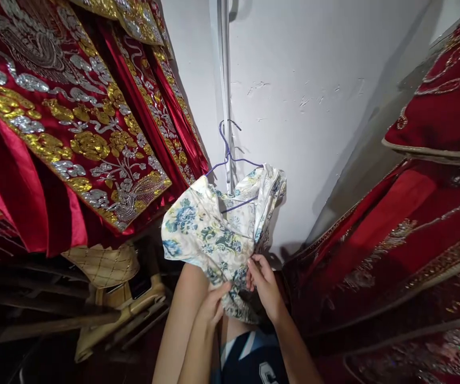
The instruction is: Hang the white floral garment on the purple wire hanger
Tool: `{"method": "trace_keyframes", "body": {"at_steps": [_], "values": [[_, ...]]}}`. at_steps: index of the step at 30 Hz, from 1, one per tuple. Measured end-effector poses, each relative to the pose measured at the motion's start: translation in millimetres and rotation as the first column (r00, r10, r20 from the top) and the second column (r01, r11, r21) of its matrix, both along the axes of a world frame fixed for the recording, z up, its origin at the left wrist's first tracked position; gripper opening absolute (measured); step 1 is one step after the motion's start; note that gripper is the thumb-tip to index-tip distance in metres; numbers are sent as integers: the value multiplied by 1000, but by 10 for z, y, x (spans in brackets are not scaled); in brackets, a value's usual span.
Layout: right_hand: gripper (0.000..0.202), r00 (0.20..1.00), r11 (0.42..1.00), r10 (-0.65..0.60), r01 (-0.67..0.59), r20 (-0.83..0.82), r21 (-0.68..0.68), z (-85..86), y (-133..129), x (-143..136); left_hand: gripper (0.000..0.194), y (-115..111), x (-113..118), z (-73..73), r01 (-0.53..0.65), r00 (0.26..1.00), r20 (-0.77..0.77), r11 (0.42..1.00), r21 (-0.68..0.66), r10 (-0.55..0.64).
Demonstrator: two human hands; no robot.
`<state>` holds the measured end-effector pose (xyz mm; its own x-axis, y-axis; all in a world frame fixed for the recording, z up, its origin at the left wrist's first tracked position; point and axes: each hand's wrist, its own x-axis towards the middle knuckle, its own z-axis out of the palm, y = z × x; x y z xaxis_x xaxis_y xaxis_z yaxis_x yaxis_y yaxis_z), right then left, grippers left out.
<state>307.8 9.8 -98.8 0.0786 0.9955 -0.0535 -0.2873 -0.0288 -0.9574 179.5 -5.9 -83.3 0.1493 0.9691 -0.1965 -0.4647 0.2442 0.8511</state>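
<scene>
A white blouse (214,229) with blue and green flowers hangs on a purple wire hanger (228,146). The hanger's hook is up against a thin pale pole by the wall. Low on the blouse, at its left edge, my left hand (212,305) pinches the cloth between thumb and fingers. My right hand (262,280) grips the cloth a little higher, on the right side, with its fingertips closed on it. The gathered lower edge of the blouse falls between my hands, over my lap.
Red garments with gold and silver embroidery (94,144) hang at the left. More red embroidered cloth (397,213) is at the right. A bamboo chair (121,314) stands at the lower left. The white wall (293,64) is straight ahead.
</scene>
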Motion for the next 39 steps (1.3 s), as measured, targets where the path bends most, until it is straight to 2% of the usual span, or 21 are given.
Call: {"method": "trace_keyframes", "body": {"at_steps": [2,5,9,11,13,15,17,20,23,24,25,27,28,29,30,31,32,34,35,37,39], "values": [[52,1000,1000,12,-12,-1,-19,-4,53,-26,63,-25,-27,-45,-51,997,60,999,-12,52],[55,1000,998,20,-19,22,-54,40,153,-41,69,-15,-69,-68,-109,985,130,992,-60,117],[42,991,995,94,-96,93,19,121,242,54,71,14,-146,-90,-142,978,139,984,-106,156],[41,990,995,69,-78,125,68,146,248,121,74,31,-191,-98,-181,973,130,979,-97,193],[37,984,994,63,-77,166,78,143,237,159,78,41,-216,-101,-199,968,134,976,-93,210],[35,975,989,116,-131,190,66,111,221,154,81,31,-205,-102,-188,968,149,977,-104,203],[35,967,980,182,-193,179,48,66,207,124,81,2,-169,-105,-160,970,163,979,-128,180],[33,970,979,189,-199,154,53,25,187,112,74,-22,-159,-133,-165,972,147,977,-135,185],[34,980,989,127,-137,151,60,44,154,182,57,60,-289,-210,-295,955,-16,955,-20,295],[35,986,993,92,-102,141,60,58,140,212,50,109,-351,-244,-393,914,-93,918,45,395],[37,991,997,52,-59,122,57,73,125,240,46,158,-410,-279,-511,837,-152,850,127,526],[39,996,999,-27,23,82,45,95,96,269,42,229,-478,-339,-717,590,-192,618,321,784],[39,996,998,-47,44,71,38,101,83,267,40,241,-474,-359,-762,465,-185,497,415,866],[39,996,998,-51,49,71,31,103,72,252,37,236,-442,-371,-756,381,-177,416,506,907],[38,996,999,-43,41,77,26,102,61,224,33,217,-383,-374,-697,363,-194,404,592,911],[36,996,999,-26,24,84,21,98,49,186,29,192,-302,-371,-597,395,-243,449,665,886],[35,996,1000,0,-1,86,18,92,37,140,26,167,-209,-365,-474,453,-312,522,709,835],[34,996,998,61,-62,63,8,81,14,42,20,140,-21,-352,-239,570,-437,649,722,696],[34,994,995,95,-95,45,3,84,9,-1,15,144,57,-349,-171,598,-476,683,710,644],[33,988,988,156,-155,13,-16,131,33,-59,8,181,156,-354,-149,610,-504,713,686,612],[29,986,986,165,-165,-5,-28,275,129,-72,16,237,176,-364,-120,601,-533,726,677,596]]}}
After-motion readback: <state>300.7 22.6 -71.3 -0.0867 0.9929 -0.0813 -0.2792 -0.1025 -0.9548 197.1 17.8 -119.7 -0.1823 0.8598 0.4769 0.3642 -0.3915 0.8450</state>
